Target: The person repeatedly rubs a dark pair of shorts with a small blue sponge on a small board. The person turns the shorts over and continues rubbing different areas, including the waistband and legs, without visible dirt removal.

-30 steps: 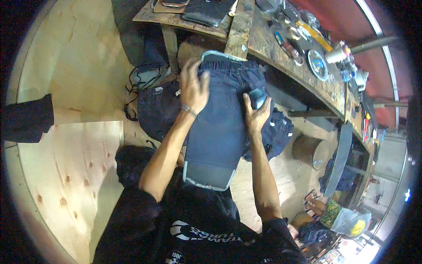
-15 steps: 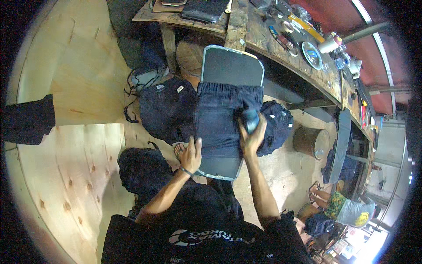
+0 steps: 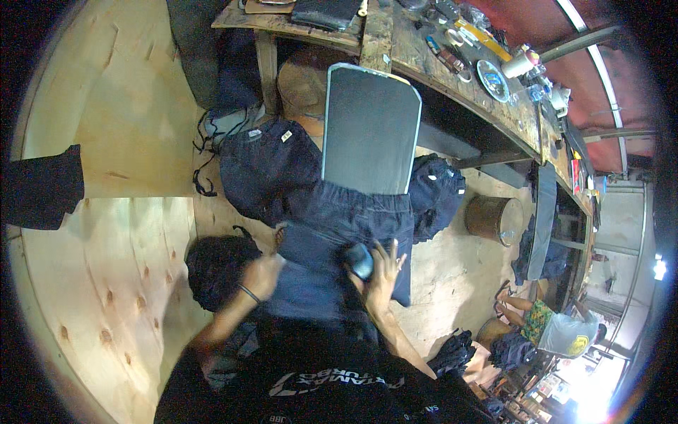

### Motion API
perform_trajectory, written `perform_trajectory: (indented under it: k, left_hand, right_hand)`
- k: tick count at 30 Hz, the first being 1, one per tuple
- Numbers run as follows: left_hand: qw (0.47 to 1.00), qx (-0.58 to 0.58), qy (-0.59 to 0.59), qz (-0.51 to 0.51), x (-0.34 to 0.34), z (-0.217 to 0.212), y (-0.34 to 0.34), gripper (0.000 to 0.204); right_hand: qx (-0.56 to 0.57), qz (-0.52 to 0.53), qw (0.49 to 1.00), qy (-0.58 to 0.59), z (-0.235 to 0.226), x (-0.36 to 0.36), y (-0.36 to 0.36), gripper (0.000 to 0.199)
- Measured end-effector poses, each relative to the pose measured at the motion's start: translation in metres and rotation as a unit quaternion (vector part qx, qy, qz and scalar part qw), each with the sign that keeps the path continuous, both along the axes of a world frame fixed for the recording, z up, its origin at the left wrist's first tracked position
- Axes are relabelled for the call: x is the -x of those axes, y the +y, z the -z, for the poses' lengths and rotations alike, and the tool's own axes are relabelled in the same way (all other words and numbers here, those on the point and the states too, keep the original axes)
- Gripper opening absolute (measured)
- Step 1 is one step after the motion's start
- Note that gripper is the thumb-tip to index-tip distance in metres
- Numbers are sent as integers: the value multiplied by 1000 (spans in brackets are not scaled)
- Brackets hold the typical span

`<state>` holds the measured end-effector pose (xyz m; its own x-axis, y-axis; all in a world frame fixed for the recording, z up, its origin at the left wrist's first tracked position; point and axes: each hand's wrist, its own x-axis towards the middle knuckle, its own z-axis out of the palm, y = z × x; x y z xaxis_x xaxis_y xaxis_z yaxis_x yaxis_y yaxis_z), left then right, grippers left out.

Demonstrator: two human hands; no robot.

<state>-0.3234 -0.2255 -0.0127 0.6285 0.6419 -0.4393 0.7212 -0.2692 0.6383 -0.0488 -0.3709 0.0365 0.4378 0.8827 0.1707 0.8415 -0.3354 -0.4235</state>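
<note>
Dark navy elastic-waisted trousers or shorts [image 3: 332, 233] lie across my lap, gathered at the waistband. Out of the waist end sticks a flat dark grey board [image 3: 371, 127] with a pale rim and cut corners. My left hand [image 3: 261, 277], smeared by motion, is closed on the garment's left edge. Over the right part of the cloth is my right hand [image 3: 381, 279], fingers stretched out, with a small rounded blue object [image 3: 360, 261] held at the thumb side. The kind of that object does not show. The board's lower end is hidden.
Piles of dark garments lie at left [image 3: 265, 166] and right [image 3: 434, 194]. A wooden workbench [image 3: 452, 92] carries a plate [image 3: 492, 79], a thread cone [image 3: 520, 63] and tools. A round wooden stool [image 3: 494, 218] stands right. Another person [image 3: 565, 332] is at far right.
The garment has slid toward me along the board, baring more of its far end. Both hands came nearer my body, the left outward to the left, the right with the blue object.
</note>
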Motion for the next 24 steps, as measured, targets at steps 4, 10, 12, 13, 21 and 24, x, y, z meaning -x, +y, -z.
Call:
perform_trajectory:
  k: [4,10,12,13,21,24]
  left_hand:
    - [947,-257,-39,-188,-12,-22,143,34]
    - [925,-238,-149,257,-134,-53,59,79]
    - [930,-229,-30,287,-178,-56,67,110]
    - [923,-252,-79,280,-203,-54,84,112]
    - [885,-313,-89,332,-365,-18,227,136]
    - [838,-382,-218,323,-376,-17,230,139]
  right_hand:
    - [22,-51,994,98,-23,24,29,73]
    - [-145,64,987,2,-1,-17,55,84]
    - [-160,85,983,26,16,-55,73,87]
    - [-204,76,976,17,25,-77,85,88]
    - [-211,166,962,45,-1,-186,185,76]
    - [-128,33,990,49,-11,-113,152,75]
